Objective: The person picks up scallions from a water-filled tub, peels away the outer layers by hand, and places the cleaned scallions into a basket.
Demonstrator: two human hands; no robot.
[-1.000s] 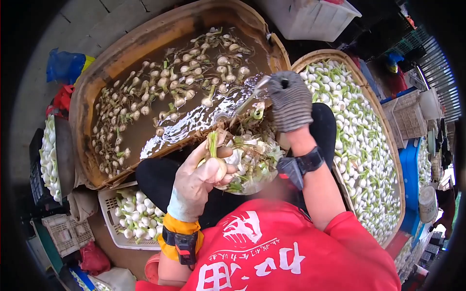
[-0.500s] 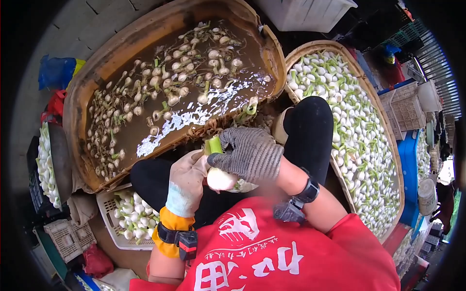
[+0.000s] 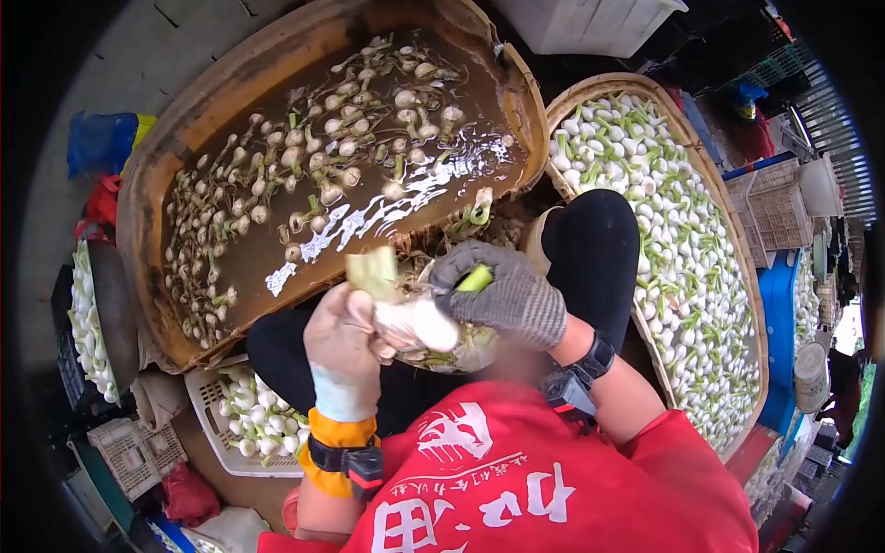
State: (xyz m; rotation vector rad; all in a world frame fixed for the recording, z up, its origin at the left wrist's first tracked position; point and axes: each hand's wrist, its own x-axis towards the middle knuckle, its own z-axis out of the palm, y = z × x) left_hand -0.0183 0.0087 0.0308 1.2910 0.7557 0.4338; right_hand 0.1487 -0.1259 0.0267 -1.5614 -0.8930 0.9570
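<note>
My left hand (image 3: 343, 339), in a pale glove, is closed on a white, pinkish garlic bulb (image 3: 435, 324) in front of my lap. A pale, blurred strip of outer leaf (image 3: 371, 272) stands up above its fingers. My right hand (image 3: 505, 297), in a grey knit glove, is closed around a short green stem (image 3: 477, 278), close beside the bulb. Whether that stem is joined to the bulb, I cannot tell. Under both hands lies a heap of peelings (image 3: 470, 346), partly hidden.
A large brown tub (image 3: 147, 212) of muddy water with unpeeled bulbs floating stands ahead. To the right is a long basket (image 3: 751, 323) filled with white bulbs. A white crate (image 3: 217, 442) of bulbs sits at my left, and a white bin (image 3: 590, 28) stands behind the tub.
My hands have drawn apart sideways. The bulb has turned from upright to lying across between them, and a pale leaf strip now shows over my left hand.
</note>
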